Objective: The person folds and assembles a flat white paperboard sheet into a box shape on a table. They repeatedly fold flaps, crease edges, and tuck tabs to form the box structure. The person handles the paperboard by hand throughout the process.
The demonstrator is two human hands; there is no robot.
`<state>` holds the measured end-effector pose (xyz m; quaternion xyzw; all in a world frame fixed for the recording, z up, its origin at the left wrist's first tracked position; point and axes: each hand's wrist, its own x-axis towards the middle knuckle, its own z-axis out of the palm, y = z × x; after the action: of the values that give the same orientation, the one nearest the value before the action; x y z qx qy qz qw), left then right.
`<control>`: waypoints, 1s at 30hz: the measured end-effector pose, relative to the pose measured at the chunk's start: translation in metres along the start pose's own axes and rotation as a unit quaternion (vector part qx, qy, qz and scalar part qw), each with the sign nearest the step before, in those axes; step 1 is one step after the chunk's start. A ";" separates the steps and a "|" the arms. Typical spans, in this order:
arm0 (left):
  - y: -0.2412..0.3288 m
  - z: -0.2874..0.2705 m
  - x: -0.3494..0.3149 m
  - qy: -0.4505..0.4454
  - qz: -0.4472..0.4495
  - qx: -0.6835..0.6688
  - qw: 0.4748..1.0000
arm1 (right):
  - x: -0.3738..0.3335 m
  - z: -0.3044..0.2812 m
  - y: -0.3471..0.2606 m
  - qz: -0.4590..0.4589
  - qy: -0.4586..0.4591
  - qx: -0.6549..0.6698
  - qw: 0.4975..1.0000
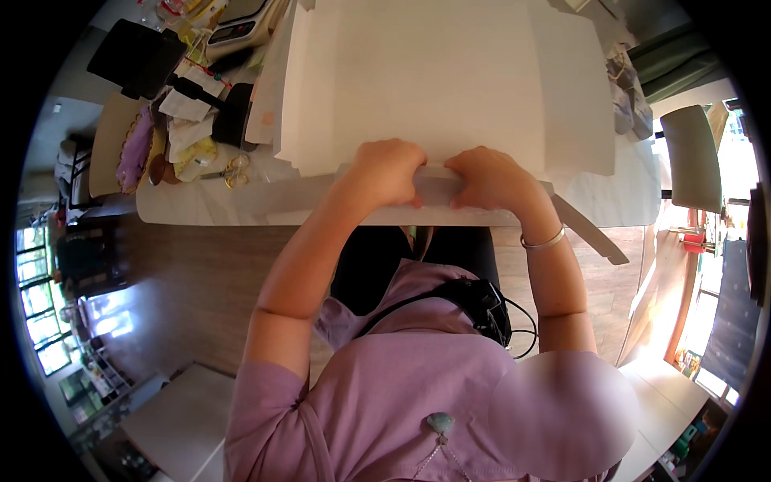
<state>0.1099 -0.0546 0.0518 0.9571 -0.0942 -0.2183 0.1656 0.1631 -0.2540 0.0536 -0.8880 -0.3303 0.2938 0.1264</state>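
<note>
My left hand and right hand, half closed, grip the front flap of the carton, which lies on the table. Folding appears in hand; the next move calls for even pressure.

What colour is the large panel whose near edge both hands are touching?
The large panel is plain off-white, best seen in the head view.

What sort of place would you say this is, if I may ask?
Probably a home or small workroom, judging by the marble-patterned table, the pale chair and the wood-look floor.
</note>
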 end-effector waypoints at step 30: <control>0.064 0.087 -0.024 0.271 0.213 0.122 0.931 | -0.157 0.055 0.112 0.005 0.368 -0.119 0.922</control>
<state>0.0430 -0.1316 0.0099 0.9501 -0.2733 0.1033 0.1092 0.0918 -0.4399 0.0313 -0.9438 -0.2883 -0.0948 0.1310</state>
